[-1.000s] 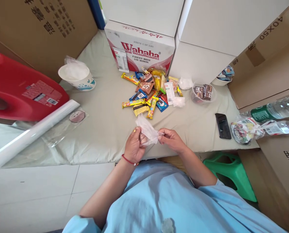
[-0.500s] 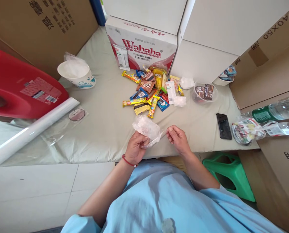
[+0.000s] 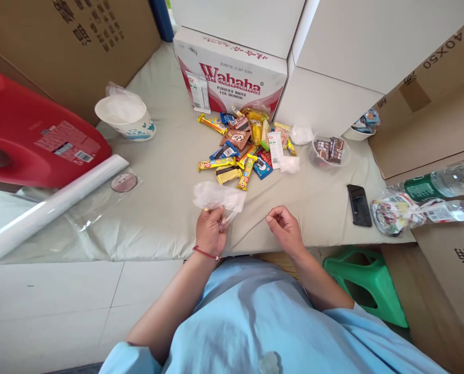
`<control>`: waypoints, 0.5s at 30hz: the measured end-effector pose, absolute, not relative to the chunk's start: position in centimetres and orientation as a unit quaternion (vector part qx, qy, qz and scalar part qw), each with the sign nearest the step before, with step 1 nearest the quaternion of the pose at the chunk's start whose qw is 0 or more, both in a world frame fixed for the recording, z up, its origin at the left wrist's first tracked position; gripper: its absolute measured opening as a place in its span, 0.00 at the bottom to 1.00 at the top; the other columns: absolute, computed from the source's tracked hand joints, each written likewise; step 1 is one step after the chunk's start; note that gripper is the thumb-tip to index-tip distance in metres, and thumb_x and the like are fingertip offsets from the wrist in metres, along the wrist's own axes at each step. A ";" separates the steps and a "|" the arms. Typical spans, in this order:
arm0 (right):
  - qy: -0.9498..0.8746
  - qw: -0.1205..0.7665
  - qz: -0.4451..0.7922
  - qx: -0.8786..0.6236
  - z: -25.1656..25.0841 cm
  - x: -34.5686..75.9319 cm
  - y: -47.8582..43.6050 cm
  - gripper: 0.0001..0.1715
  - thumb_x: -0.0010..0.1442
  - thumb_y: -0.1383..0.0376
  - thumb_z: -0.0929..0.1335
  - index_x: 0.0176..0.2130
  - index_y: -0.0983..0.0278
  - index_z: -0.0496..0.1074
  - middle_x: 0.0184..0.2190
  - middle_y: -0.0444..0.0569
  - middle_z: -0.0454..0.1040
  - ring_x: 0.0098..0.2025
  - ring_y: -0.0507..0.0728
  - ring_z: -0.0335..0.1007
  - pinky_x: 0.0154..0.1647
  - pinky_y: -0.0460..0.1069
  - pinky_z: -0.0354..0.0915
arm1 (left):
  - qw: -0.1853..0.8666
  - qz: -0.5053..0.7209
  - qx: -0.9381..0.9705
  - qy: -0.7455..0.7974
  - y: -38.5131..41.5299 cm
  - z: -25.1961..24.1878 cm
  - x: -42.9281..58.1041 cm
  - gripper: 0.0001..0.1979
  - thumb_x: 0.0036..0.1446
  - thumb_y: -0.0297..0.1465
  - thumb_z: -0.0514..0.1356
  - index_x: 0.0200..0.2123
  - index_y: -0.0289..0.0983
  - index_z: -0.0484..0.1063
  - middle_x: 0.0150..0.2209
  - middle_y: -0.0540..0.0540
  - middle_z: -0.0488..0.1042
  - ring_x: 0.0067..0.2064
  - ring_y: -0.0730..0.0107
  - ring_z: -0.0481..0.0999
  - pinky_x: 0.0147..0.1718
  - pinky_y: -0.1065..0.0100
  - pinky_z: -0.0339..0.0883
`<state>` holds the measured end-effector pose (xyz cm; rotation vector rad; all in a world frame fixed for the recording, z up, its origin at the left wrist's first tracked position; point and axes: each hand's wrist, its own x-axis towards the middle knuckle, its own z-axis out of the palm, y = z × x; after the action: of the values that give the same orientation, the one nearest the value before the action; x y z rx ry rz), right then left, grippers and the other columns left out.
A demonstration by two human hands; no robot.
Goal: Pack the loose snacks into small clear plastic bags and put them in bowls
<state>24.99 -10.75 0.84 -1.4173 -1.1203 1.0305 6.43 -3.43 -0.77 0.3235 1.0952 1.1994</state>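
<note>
My left hand [image 3: 210, 231] is closed round the lower end of a small clear plastic bag [image 3: 216, 196], which puffs out above my fingers. What lies inside the bag is hidden. My right hand [image 3: 284, 228] hovers just off the bag, fingers curled in a loose pinch with nothing visible in them. Both hands are above the near edge of a low platform covered in grey-green cloth [image 3: 165, 192]. A heap of wrapped snack bars and sweets [image 3: 243, 150] lies a short way beyond my hands.
Clear bowl of cocoa packets [image 3: 329, 149], black phone [image 3: 358, 204], plastic-lined paper cup [image 3: 125, 118], roll of clear film [image 3: 49, 213], red plastic container [image 3: 33, 140]. Wahaha carton [image 3: 232, 78], white and brown boxes behind. Water bottles [image 3: 442, 182] and a green stool [image 3: 366, 283] at right.
My right hand has let go of the bag and drawn away to the right. My left hand has turned and shifted the bag slightly left.
</note>
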 end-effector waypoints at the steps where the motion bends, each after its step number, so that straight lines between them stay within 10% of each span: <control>1: -0.463 0.501 0.430 -0.591 0.6 25.3 -11.0 0.18 0.63 0.49 0.71 0.35 0.60 0.67 0.25 0.39 0.63 0.25 0.50 0.55 0.26 0.46 0.56 | 0.675 0.538 0.145 0.484 -3.4 -0.7 6.4 0.20 0.38 0.30 0.72 0.29 0.39 0.63 0.21 0.61 0.61 0.19 0.84 0.54 0.16 0.75 0.41; 15: -0.596 0.469 0.319 -0.568 1.8 23.9 -6.2 0.09 0.64 0.57 0.71 0.37 0.61 0.77 0.30 0.44 0.73 0.29 0.52 0.65 0.34 0.48 0.63 | 0.719 0.485 0.223 0.445 -5.5 -0.4 7.6 0.16 0.43 0.33 0.68 0.33 0.40 0.64 0.21 0.61 0.59 0.19 0.82 0.54 0.18 0.75 0.46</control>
<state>23.90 -6.18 1.81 -1.3936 -1.4626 0.7818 7.58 -5.53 -0.35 0.4927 0.9830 1.0733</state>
